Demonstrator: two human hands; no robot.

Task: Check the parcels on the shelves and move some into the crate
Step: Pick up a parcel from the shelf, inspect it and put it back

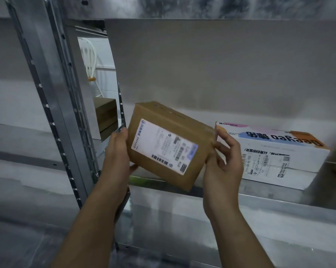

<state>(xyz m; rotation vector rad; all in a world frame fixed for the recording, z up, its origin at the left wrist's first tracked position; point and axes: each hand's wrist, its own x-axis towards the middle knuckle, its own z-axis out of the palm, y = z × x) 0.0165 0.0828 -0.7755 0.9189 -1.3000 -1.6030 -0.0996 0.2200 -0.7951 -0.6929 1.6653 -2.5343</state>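
Both forearms enter from 6 o'clock. At 9 o'clock of the brown parcel (pixel 184 132), the left hand (pixel 116 149) has its fingers (pixel 122 133) curled round the parcel's left end, with the thumb beneath. At 3 o'clock of the parcel, the right hand (pixel 224 167) has its fingers loosely curled and a little spread, tips against the right end, and one digit upright along the edge. I see the parcel held tilted between the two hands, its shipping label (pixel 163 146) facing me. Its lower corner overlaps the front edge of the metal shelf (pixel 269 200); whether it touches, I cannot tell. Farther, at 3 o'clock, a white printed carton (pixel 279 151) lies flat on the same shelf, near the right hand. At 10 o'clock stands a perforated steel upright (pixel 53 93). Through the gap behind it I make out a brown box (pixel 106 113) and, farthest, a white chair (pixel 89 57).
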